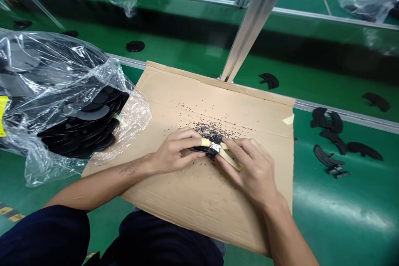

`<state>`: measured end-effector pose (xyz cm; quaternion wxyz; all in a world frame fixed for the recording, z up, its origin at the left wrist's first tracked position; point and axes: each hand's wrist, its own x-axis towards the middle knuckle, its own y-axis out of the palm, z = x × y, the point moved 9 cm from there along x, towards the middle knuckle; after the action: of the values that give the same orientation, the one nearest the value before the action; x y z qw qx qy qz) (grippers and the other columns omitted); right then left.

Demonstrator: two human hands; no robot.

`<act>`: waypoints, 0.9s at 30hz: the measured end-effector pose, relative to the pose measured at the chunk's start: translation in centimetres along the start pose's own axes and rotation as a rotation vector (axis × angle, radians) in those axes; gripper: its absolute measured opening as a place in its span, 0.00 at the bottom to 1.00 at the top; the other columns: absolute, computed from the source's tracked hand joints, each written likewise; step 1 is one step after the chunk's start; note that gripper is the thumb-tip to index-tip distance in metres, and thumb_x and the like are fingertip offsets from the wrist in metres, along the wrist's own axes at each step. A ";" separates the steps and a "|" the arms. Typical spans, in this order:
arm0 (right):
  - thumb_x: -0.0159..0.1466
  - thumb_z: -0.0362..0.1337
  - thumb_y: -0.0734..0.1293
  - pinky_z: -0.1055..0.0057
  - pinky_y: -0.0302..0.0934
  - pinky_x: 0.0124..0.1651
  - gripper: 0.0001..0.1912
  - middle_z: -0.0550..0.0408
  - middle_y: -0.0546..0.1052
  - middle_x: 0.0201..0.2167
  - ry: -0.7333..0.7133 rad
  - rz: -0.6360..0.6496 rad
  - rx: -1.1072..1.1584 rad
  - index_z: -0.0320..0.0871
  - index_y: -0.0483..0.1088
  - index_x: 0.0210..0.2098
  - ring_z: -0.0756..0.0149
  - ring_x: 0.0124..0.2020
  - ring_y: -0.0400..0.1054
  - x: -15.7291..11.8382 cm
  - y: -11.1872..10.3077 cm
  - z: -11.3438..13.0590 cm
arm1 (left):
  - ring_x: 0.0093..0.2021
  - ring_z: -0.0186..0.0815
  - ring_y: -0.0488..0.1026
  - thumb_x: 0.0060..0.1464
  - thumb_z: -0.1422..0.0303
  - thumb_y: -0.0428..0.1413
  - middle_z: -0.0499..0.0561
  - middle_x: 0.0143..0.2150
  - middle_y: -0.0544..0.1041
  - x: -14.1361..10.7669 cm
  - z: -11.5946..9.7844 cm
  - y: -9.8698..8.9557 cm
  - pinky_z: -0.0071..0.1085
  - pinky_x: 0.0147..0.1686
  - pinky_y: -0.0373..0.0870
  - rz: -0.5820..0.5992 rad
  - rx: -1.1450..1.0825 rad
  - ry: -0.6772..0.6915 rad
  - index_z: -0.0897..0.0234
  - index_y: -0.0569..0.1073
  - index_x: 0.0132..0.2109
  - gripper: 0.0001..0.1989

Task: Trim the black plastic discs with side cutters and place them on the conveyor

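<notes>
My left hand (pixel 174 151) grips a black rubbery piece (pixel 199 149) low over a flattened cardboard sheet (pixel 187 108). My right hand (pixel 246 170) holds what looks like small cutters (pixel 218 147), with cream tape on the handles and a silver metal tip. The tip sits against the black piece, between my two hands. A scatter of black crumbs (pixel 207 131) lies on the cardboard around and beyond my fingers. My fingers hide most of the black piece.
A clear plastic bag (pixel 46 66) of stacked black discs (pixel 87 126) lies at the cardboard's left edge. Curved black pieces (pixel 330 120) rest on the green conveyor (pixel 327 199) to the right. A metal upright (pixel 255 20) and aluminium rail (pixel 349 114) run behind the cardboard.
</notes>
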<state>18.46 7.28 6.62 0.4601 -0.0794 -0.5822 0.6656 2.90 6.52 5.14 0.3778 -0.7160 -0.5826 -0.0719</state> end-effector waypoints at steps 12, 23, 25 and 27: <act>0.66 0.41 0.68 0.62 0.69 0.40 0.10 0.48 0.77 0.43 0.283 -0.023 0.356 0.46 0.74 0.45 0.59 0.42 0.73 -0.1 -0.2 -2.0 | 0.40 0.34 0.76 0.64 0.65 0.57 0.52 0.40 0.79 -0.2 1.2 -1.7 0.31 0.40 0.74 -0.150 -0.014 -0.194 0.65 0.74 0.49 0.10; 0.65 0.41 0.68 0.64 0.70 0.40 0.10 0.48 0.77 0.51 0.312 0.136 0.719 0.48 0.76 0.45 0.59 0.47 0.73 0.1 1.4 -0.5 | 0.46 0.35 0.78 0.60 0.71 0.59 0.54 0.47 0.78 -0.6 2.6 -0.1 0.32 0.46 0.78 -0.078 -0.277 -0.301 0.63 0.72 0.53 0.14; 0.65 0.39 0.68 0.64 0.70 0.41 0.09 0.49 0.78 0.48 0.288 0.133 0.731 0.47 0.76 0.44 0.59 0.47 0.73 0.1 1.4 -0.3 | 0.46 0.36 0.77 0.60 0.73 0.59 0.55 0.46 0.78 -0.6 2.1 0.1 0.35 0.47 0.77 -0.038 -0.194 -0.264 0.64 0.74 0.52 0.13; 0.64 0.38 0.69 0.66 0.70 0.38 0.09 0.49 0.78 0.47 0.271 0.120 0.739 0.46 0.76 0.44 0.62 0.43 0.73 0.1 1.3 -0.2 | 0.46 0.37 0.77 0.60 0.72 0.59 0.55 0.45 0.78 -0.5 1.7 0.1 0.37 0.46 0.77 -0.027 -0.102 -0.208 0.64 0.75 0.51 0.12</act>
<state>17.85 7.65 5.55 0.4909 -0.0295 -0.2319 0.8393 2.28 7.16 3.65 0.2772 -0.7301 -0.6238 -0.0317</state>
